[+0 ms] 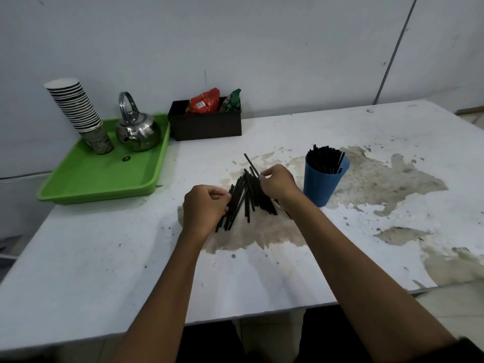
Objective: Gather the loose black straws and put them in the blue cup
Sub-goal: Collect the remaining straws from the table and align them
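Your left hand (203, 206) and right hand (279, 183) curl around the fanned black straws (245, 199). They're light, stiff, slippery (judging by looks); squeeze mid-length before lifting toward the blue cup (320, 186) on the right.

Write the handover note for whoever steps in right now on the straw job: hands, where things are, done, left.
Left hand: fingers curled onto the left side of the loose black straws.
Right hand: pinching the straws at the pile's right side.
Straws lie fanned on the stained table between both hands. The blue cup stands upright just right of the right hand.
Done: a bunch of straws in cup already.
Left: square the pile into one bundle, lift it, drop it into the cup.
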